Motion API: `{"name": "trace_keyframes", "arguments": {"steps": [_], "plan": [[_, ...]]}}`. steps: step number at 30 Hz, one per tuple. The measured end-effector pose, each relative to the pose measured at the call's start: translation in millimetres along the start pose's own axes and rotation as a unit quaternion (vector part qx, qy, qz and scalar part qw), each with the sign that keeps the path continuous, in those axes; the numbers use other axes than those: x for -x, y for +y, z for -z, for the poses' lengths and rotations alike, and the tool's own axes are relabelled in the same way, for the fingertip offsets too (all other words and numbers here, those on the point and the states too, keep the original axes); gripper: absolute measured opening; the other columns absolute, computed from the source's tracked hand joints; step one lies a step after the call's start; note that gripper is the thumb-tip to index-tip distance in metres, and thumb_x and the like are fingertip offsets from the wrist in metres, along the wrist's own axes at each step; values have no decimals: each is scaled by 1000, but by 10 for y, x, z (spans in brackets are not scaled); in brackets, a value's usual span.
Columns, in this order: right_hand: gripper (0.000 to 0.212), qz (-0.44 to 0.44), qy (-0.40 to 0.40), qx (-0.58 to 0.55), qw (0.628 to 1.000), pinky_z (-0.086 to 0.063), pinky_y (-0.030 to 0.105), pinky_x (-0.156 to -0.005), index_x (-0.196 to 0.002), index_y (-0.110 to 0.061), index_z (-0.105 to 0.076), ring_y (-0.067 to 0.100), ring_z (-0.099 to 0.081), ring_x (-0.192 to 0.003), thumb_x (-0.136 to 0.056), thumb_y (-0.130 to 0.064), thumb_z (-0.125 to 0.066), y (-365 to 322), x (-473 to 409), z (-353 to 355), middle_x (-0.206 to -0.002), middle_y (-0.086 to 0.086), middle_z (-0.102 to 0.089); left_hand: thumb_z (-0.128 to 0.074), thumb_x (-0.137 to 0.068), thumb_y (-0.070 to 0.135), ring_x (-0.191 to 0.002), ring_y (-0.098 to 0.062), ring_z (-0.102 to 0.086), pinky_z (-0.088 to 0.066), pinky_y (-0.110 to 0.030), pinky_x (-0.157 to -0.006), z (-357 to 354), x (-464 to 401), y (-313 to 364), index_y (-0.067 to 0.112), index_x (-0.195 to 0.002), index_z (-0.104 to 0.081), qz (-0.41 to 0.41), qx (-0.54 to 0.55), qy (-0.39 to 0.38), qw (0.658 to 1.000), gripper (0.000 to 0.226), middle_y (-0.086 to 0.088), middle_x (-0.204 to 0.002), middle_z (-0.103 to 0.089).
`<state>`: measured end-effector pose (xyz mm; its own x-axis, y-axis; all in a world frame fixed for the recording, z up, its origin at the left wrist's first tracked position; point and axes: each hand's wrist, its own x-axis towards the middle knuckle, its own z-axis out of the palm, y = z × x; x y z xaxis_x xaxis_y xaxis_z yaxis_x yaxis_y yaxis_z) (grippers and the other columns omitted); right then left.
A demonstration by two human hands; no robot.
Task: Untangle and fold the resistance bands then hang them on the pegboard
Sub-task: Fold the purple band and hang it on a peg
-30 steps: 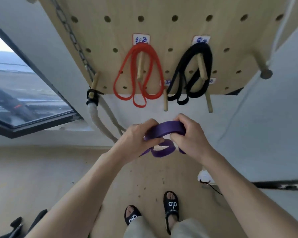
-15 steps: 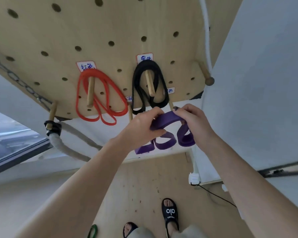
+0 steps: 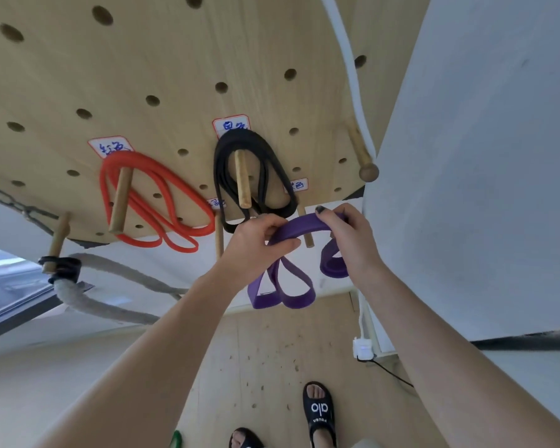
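A folded purple resistance band [image 3: 299,226] is held up at the lower edge of the wooden pegboard [image 3: 162,69]. My left hand [image 3: 256,244] pinches its left end and my right hand [image 3: 346,234] grips its right end, with loops hanging below both. The band's top arches over a short wooden peg [image 3: 307,239] at the board's bottom. A red band [image 3: 156,198] hangs folded on a peg to the left, and a black band [image 3: 256,179] hangs on the peg just above my hands.
A white wall [image 3: 482,156] stands close on the right, with a round-ended peg [image 3: 364,160] and a white cord [image 3: 346,53] beside it. A thick rope [image 3: 88,302] and chain [image 3: 10,202] hang at the left. A plug adapter [image 3: 362,349] sits low on the wall.
Both hands have lifted the purple band up and to the right, from below the board to its bottom peg. The view has tilted upward and closer to the pegboard.
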<state>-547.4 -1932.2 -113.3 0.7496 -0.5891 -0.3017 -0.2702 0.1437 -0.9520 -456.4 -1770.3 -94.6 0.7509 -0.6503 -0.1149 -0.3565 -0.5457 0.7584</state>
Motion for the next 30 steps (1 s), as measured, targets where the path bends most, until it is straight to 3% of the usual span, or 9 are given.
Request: {"name": "trace_keyframes", "arguments": {"steps": [5, 11, 17, 26, 30], "plan": [[45, -52, -11, -52, 997, -44, 37, -78, -86, -16, -56, 21, -53, -77, -69, -53, -74, 114, -169, 0, -75, 3, -53, -78, -90, 27, -100, -7, -68, -55, -29, -93, -102, -130, -38, 34, -108, -66, 19, 22, 5, 1000, 23, 12, -102, -73], [47, -88, 5, -65, 994, -40, 37, -76, -78, -21, -55, 20, -49, -77, -60, -60, -73, 202, -339, 2, -74, 1, -50, -77, -90, 24, -99, -12, -68, -58, -41, -93, -206, -255, -80, 37, -109, -62, 38, 33, 22, 998, 28, 9, -102, -72], [37, -108, 19, -84, 990, -38, 37, -79, -70, -25, -57, 20, -48, -78, -63, -58, -72, 264, -476, 33, -74, 2, -49, -78, -89, 11, -102, -16, -68, -59, -42, -95, -268, -297, -159, 26, -114, -56, 34, 58, 6, 998, 37, 7, -105, -70], [39, -82, 7, 10, 997, -39, 32, -74, -82, -17, -55, 17, -49, -76, -86, -54, -67, 354, -613, 44, -75, 0, -51, -69, -96, 14, -102, -15, -67, -59, -41, -93, -335, -300, -230, 34, -112, -54, 1, 22, 57, 998, 30, 7, -106, -69], [53, -80, -4, 3, 997, -38, 32, -74, -89, -10, -56, 17, -49, -77, -78, -61, -65, 351, -629, 43, -77, 0, -52, -64, -99, 15, -100, -18, -63, -56, -43, -91, -375, -306, -237, 27, -114, -52, -24, -3, 60, 998, 23, 2, -108, -65]]}}
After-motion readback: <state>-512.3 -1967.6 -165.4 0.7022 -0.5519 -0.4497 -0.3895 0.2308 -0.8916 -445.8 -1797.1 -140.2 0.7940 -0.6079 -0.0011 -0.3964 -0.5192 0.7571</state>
